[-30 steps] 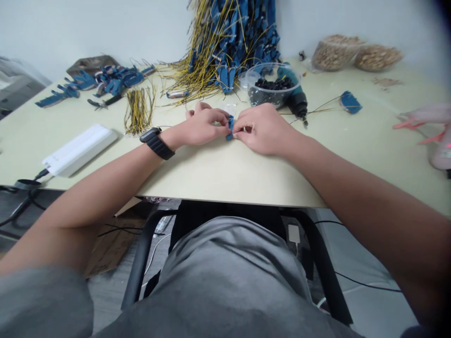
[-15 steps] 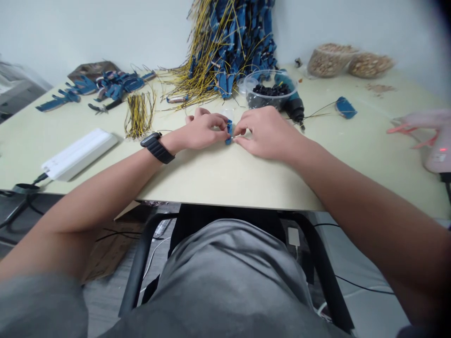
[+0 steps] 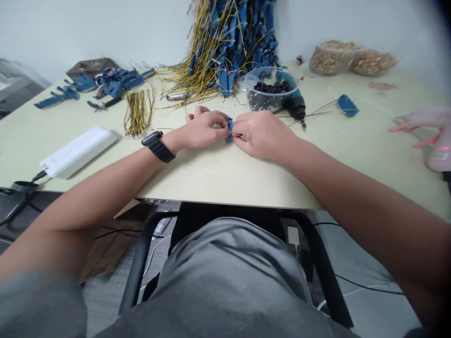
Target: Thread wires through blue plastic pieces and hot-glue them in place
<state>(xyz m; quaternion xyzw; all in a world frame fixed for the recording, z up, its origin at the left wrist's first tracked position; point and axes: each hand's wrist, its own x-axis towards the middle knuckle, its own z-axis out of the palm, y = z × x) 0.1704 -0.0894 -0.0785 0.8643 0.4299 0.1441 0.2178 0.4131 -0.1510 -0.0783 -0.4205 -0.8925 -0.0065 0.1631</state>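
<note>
A small blue piece (image 3: 229, 126) lies on the table between both hands, partly covered by fingertips. From its left side, my left hand (image 3: 206, 129) presses thumb and forefinger closed on it; a black watch is on that wrist. On the opposite side my right hand (image 3: 264, 134) is pinched at the piece's edge, and whatever its fingertips hold is too small and covered to make out. Just behind the piece, a bit of clear plastic (image 3: 228, 111) shows. A thin wire extends leftward past my left wrist.
Yellow and black wires (image 3: 139, 112) lie bundled at left, near pliers (image 3: 102, 104) and a white power box (image 3: 78, 151). Behind are a heap of wired blue pieces (image 3: 232, 47), a clear tub (image 3: 269, 96) of black parts and a drill (image 3: 296, 105). A pink glue gun (image 3: 439, 141) stands right.
My right thumb and forefinger have come together at the blue piece's right edge. My left hand stays at the piece; the whole view has shifted slightly.
</note>
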